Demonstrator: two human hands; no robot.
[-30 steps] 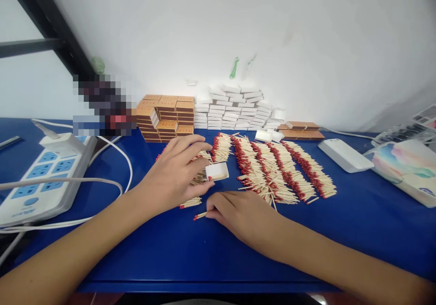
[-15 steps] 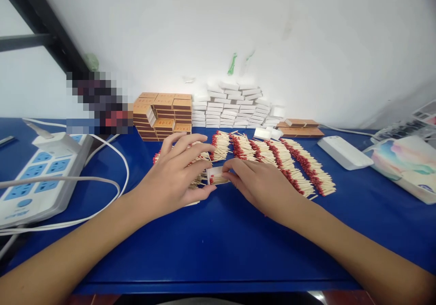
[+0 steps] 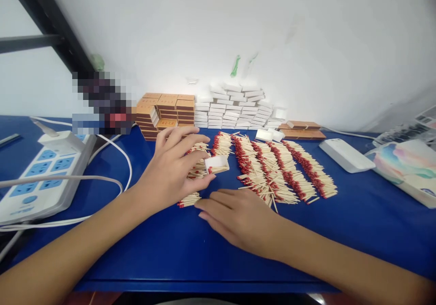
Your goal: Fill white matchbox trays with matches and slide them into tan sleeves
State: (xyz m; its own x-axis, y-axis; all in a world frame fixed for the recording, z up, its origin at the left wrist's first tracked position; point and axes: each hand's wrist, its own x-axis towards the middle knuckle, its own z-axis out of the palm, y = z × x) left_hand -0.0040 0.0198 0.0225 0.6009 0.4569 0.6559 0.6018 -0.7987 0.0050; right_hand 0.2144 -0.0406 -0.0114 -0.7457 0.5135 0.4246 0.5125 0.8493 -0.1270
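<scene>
A small white matchbox tray with a few red-tipped matches in it is held between the thumb and fingers of my left hand. My right hand is lower and to the right, its fingertips beside a small bunch of matches on the blue table. Its fingers are close together, and whether they pinch anything is hidden. Rows of red-tipped matches lie to the right of the tray, and more matches show behind my left hand.
At the back stand stacked orange matchboxes and a pile of white trays. A power strip with white cables lies left on the blue table. A white block and a colourful package are right.
My right hand has left the tray and moved down and left to the small bunch of matches. My left hand still holds the tray, now slightly higher and tilted.
</scene>
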